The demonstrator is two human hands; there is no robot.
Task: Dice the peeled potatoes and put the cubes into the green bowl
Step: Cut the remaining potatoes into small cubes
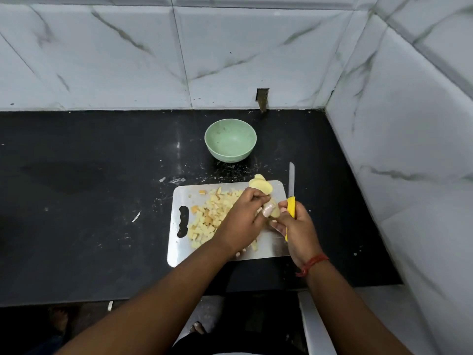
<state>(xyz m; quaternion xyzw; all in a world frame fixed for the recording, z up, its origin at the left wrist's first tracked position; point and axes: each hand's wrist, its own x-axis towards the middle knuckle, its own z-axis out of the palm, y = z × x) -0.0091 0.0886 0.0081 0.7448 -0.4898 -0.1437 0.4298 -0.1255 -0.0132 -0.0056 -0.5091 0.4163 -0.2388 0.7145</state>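
Right hand [297, 226] grips yellow-handled knife [291, 198], fingers curled round handle, blade pointing toward back wall past board's right edge. Left hand [243, 221] pinches potato piece [273, 212] between fingertips, above right half of steel cutting board [176, 242] — right fingertips touch same piece. Potato slices [261, 185] stacked at board's far right corner. Diced cubes [212, 219] heaped across board's left and middle. Green bowl [230, 143] sits on black counter [89, 201] behind board's far edge — nothing visible inside.
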